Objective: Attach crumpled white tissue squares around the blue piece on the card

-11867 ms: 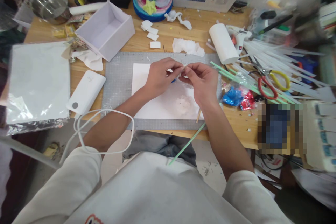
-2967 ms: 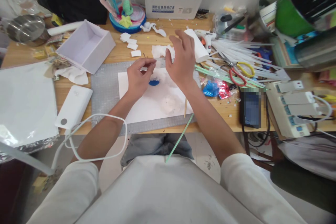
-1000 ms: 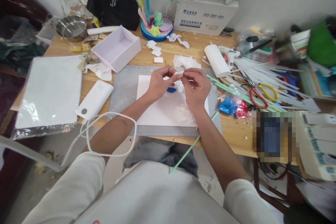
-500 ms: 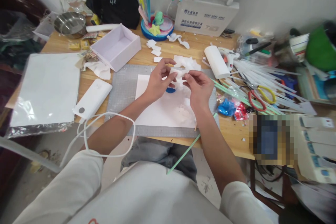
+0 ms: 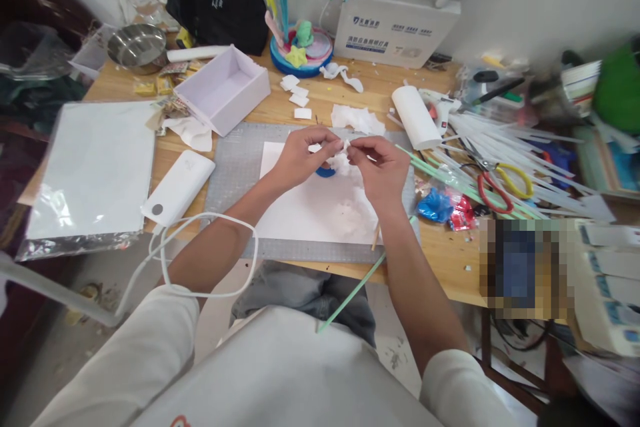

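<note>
My left hand (image 5: 305,155) and my right hand (image 5: 381,167) are pinched close together over the work mat, fingertips almost meeting. Between them is a small white cotton-like piece (image 5: 346,145), mostly hidden by the fingers. Just below sits a blue round thing (image 5: 326,172), partly covered by my left hand and by white fluff (image 5: 342,163). More loose fluff (image 5: 347,217) lies on a white sheet of paper (image 5: 293,213), spread on the grey cutting mat (image 5: 227,167). Near my right forearm a green stick (image 5: 353,291) slants over the table edge.
Several white squares (image 5: 300,100) and a torn white sheet (image 5: 357,118) lie behind the mat. To the right are a white roll (image 5: 417,117), scissors (image 5: 495,192) and white strips (image 5: 525,147). A white power bank (image 5: 179,188) with its looped cable (image 5: 256,247) lies left.
The white piece, seen as a wider flat strip before, now shows only as a small bit between my fingertips. My left hand has lowered slightly, and its raised fingers have curled in.
</note>
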Tool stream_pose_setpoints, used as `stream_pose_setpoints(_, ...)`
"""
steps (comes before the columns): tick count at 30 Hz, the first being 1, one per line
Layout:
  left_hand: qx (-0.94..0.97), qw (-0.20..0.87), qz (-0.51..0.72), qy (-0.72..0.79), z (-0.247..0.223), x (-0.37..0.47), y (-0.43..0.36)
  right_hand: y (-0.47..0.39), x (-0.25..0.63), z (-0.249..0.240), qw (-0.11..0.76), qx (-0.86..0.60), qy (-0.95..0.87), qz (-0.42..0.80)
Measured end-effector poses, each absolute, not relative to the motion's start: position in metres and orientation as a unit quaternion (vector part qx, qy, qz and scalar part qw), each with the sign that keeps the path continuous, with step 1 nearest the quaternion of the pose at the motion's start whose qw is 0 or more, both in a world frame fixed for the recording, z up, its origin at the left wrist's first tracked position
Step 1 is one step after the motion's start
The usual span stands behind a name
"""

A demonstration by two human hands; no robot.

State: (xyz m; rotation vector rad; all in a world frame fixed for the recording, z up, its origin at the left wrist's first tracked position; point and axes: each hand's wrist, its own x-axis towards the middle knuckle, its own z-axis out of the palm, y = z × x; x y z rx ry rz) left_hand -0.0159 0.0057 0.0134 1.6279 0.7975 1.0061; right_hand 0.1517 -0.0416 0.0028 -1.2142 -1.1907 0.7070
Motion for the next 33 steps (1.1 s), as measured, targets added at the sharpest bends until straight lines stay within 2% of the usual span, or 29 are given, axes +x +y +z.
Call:
stream_pose_setpoints(14,0.676,0.518,0.393,0.346,0.014,-0.015,0.007,-0.047,0.154,0.01,0.54,-0.558,-0.588,0.227)
stream_pose_setpoints(28,0.683,0.513,0.401,0.331,0.011,-0.012,0.006,-0.047,0.152,0.01,0.537,-0.566,-0.582,0.23)
stream_pose_setpoints(33,0.693,0.49,0.409,0.335,0.009,-0.012,0.006,-0.051,0.149,0.013,0.545,-0.6,-0.558,0.18)
